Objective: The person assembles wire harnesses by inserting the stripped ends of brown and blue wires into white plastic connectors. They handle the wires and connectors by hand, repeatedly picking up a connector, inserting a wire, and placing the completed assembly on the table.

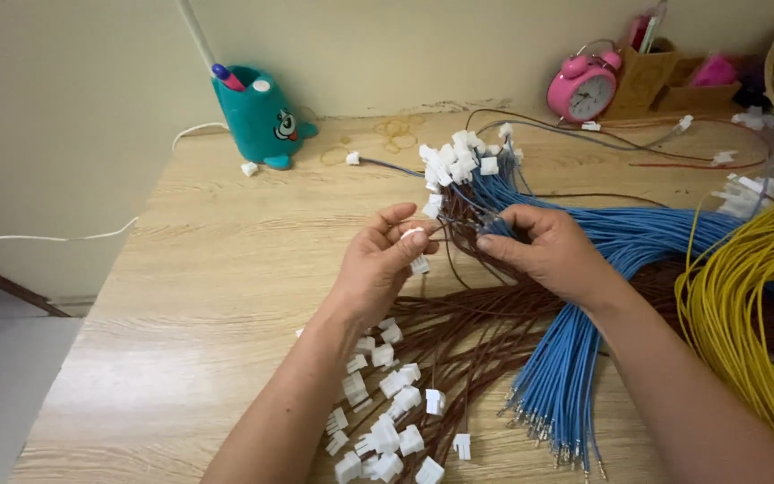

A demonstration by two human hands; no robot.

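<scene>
I see my left hand (378, 260) pinching a white connector (412, 234) just beside my right hand (553, 251), which grips the brown wires (459, 336) and blue wires (575, 350), so wire end and housing meet above the table (217, 269).

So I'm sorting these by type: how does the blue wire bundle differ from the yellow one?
The blue wire bundle runs down the desk's middle under the right hand, with white connectors at its far end; the yellow wire bundle curves along the right edge, untouched. The blue bundle's near tips are bare, while the yellow bundle's are out of view. Both are thin insulated wires.
</scene>
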